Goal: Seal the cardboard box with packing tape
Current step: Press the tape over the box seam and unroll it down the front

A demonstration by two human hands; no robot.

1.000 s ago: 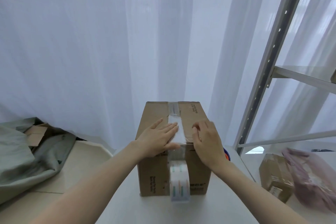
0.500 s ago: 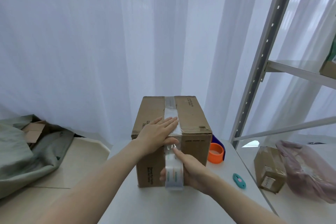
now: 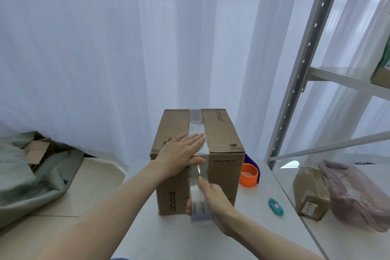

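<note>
A brown cardboard box (image 3: 223, 133) stands on the white table (image 3: 181, 238). A strip of clear packing tape (image 3: 197, 124) runs along its top seam and down the near face. My left hand (image 3: 181, 153) lies flat on the box's top near edge, fingers on the tape. My right hand (image 3: 213, 200) grips the tape roll (image 3: 200, 209) low against the box's front face, with tape stretched up from the roll to the top edge.
An orange tape roll on a blue holder (image 3: 250, 174) sits right of the box. A teal cutter (image 3: 276, 207) lies on the table. A small taped parcel (image 3: 311, 193) and pink bag (image 3: 358, 194) rest by the metal shelf (image 3: 299, 74). Grey cloth (image 3: 31, 177) lies left.
My right hand left the box's top, took hold of the hanging tape roll and is pulling it down the front face. My left hand stays pressed on the top tape.
</note>
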